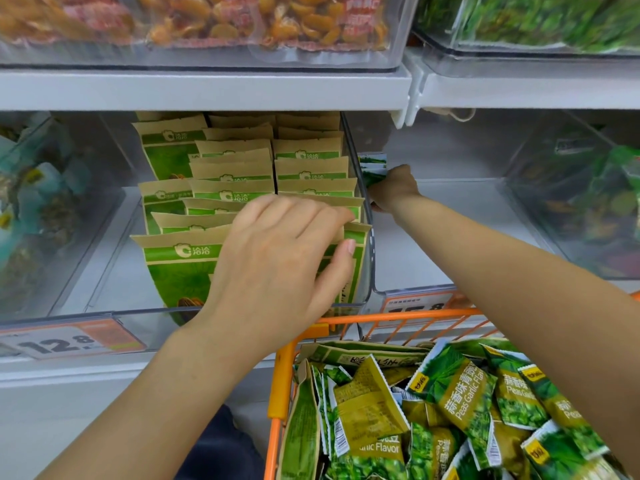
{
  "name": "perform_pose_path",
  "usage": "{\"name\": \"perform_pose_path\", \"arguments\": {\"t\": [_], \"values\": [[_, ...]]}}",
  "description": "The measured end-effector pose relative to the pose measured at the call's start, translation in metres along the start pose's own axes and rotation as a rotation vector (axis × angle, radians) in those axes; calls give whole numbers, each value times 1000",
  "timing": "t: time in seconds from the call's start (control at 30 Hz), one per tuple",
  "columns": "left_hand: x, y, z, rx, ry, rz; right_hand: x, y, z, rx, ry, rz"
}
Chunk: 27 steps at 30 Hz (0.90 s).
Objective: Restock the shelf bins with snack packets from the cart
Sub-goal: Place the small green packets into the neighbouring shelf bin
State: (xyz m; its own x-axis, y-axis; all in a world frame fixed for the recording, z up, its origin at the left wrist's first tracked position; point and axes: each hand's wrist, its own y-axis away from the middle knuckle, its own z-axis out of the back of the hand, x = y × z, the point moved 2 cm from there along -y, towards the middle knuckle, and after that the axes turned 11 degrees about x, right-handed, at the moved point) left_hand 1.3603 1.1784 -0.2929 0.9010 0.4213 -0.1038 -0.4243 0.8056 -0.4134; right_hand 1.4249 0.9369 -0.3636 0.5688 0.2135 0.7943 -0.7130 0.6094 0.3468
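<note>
The person's left hand [277,258] lies over the front rows of tan-and-green paper snack pouches [180,251] standing upright in a clear plastic shelf bin [367,258]. Its fingers are spread and bent over the pouch tops, the thumb against the face of the front right pouch; whether the fingers actually pinch a pouch cannot be told, since the hand covers the contact. The hand also hides most of the front right pouches.

The right hand [394,190] reaches deep into the neighbouring clear bin [433,289] to the right, just beside the dividing wall. It is seen from the back, and its fingers curl around a small green snack packet [373,166], of which only the upper part shows above the knuckles; its print is too small to read.

Below, at the lower right, an orange wire cart [280,386] holds a loose heap of green pea snack packets [464,400] marked "Peas Garlic Flavor", with some tan-and-green pouches lying flat at the back. The right forearm crosses over the heap, and the frame cuts the cart off at the bottom and right.

Orange price labels [69,341] sit on the shelf edge; the right one is partly hidden behind the cart rim. The bins of orange snacks [242,22] on the upper shelf and the bins at far left and right are blurred.
</note>
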Motion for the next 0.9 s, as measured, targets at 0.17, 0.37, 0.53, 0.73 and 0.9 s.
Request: {"name": "perform_pose_path", "arguments": {"t": [0.17, 0.37, 0.53, 0.73, 0.9], "values": [[1, 0, -1, -1, -3, -2, -5, 0, -1, 30, 223, 1], [0, 0, -1, 1, -2, -1, -4, 11, 3, -89, 505, 167], [1, 0, -1, -3, -3, -8, -5, 11, 0, -11, 459, 105], [-1, -1, 1, 28, 0, 4, -5, 26, 17, 169, 239, -41], [-8, 5, 4, -33, 1, -19, 0, 107, 56, 5, 328, 234]]}}
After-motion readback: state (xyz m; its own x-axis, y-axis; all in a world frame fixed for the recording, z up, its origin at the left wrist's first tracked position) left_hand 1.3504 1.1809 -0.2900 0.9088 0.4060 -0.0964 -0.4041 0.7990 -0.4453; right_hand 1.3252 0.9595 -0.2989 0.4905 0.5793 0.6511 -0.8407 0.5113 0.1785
